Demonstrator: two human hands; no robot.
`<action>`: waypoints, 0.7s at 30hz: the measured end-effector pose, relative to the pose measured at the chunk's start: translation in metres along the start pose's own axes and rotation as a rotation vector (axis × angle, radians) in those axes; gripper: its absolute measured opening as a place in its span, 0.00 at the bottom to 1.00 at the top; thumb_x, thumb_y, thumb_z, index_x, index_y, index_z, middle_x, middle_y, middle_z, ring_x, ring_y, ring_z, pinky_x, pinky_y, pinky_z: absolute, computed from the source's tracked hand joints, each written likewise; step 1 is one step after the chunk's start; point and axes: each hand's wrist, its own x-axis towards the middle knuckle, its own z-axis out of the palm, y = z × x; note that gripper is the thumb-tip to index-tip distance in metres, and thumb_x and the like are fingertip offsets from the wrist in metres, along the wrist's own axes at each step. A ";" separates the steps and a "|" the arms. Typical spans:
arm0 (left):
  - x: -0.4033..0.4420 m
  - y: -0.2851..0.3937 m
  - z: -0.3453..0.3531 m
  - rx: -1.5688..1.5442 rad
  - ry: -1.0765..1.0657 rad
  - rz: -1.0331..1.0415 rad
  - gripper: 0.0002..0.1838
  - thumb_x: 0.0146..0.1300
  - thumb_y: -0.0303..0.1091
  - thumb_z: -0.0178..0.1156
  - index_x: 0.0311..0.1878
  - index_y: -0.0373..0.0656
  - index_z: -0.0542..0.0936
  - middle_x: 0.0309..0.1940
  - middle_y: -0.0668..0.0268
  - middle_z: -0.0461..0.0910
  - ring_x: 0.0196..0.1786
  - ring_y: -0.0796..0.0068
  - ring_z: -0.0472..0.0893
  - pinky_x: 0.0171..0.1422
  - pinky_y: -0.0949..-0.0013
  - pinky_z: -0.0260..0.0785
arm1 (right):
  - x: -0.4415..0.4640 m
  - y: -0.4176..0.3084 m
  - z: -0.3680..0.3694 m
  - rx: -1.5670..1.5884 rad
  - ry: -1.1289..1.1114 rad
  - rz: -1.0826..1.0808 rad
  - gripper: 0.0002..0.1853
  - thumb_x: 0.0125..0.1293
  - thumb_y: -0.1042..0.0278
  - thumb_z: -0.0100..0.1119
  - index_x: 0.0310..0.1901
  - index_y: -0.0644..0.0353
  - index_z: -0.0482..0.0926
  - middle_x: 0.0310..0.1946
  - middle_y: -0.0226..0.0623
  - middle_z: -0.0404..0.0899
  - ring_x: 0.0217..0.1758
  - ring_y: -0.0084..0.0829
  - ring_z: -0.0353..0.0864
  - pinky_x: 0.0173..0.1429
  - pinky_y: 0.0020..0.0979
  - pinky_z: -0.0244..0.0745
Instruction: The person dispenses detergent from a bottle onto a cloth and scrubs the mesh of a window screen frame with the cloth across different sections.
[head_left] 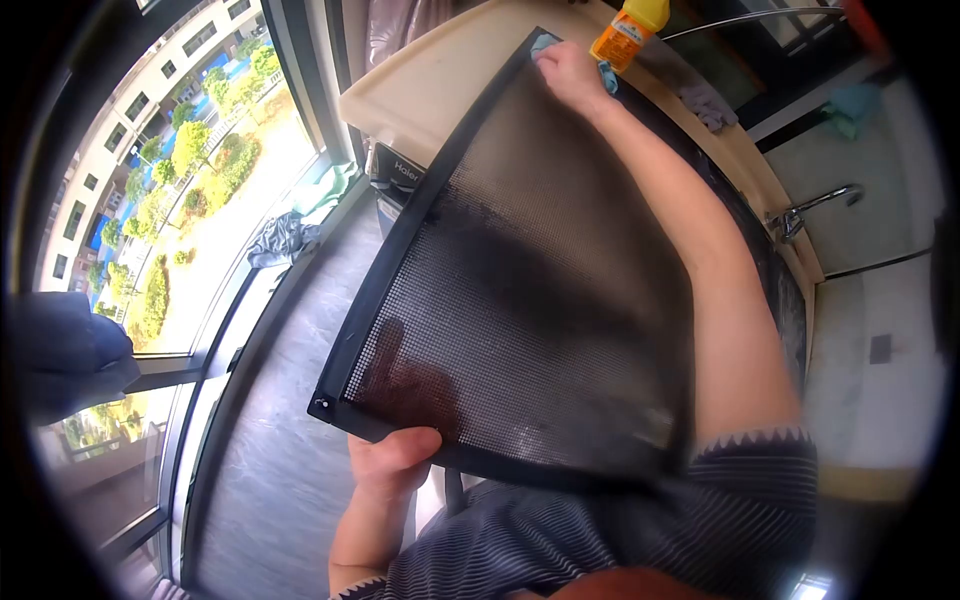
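A black-framed window screen stretches at a tilt in front of my body, its fine mesh facing up. At the frame's near left corner, my left hand grips the edge, thumb on top and fingers behind the mesh, where they show through darkly. My right hand reaches to the far end. Its closed fingers press a light blue cloth onto the frame's far corner, and another bit of blue cloth shows beneath the wrist. Right beside that hand is a yellow bottle with an orange label.
A pale countertop lies behind the screen, with a Haier box below its edge. To the right are a sink faucet and a crumpled grey cloth. More cloths lie on the windowsill at left, above the grey marbled floor.
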 end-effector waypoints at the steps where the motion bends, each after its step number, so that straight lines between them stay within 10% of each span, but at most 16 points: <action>1: 0.000 -0.002 0.000 0.007 0.002 0.010 0.36 0.36 0.15 0.59 0.56 0.31 0.64 0.45 0.56 0.72 0.47 0.63 0.73 0.50 0.66 0.67 | -0.018 -0.029 -0.012 0.044 -0.003 -0.056 0.10 0.56 0.66 0.50 0.34 0.60 0.80 0.34 0.44 0.77 0.42 0.42 0.75 0.47 0.36 0.70; 12: 0.000 0.002 0.000 0.075 -0.004 0.016 0.35 0.35 0.18 0.59 0.54 0.29 0.66 0.44 0.56 0.73 0.47 0.63 0.74 0.51 0.66 0.66 | 0.017 0.034 -0.006 -0.328 -0.013 0.412 0.18 0.53 0.56 0.55 0.47 0.47 0.73 0.42 0.29 0.77 0.51 0.35 0.73 0.54 0.37 0.65; 21: 0.005 0.004 0.001 0.070 -0.012 -0.011 0.32 0.36 0.16 0.60 0.52 0.31 0.68 0.43 0.58 0.73 0.45 0.66 0.74 0.48 0.68 0.67 | 0.020 -0.001 0.026 -0.275 -0.017 0.453 0.14 0.57 0.58 0.51 0.38 0.60 0.76 0.33 0.46 0.79 0.40 0.45 0.77 0.45 0.40 0.71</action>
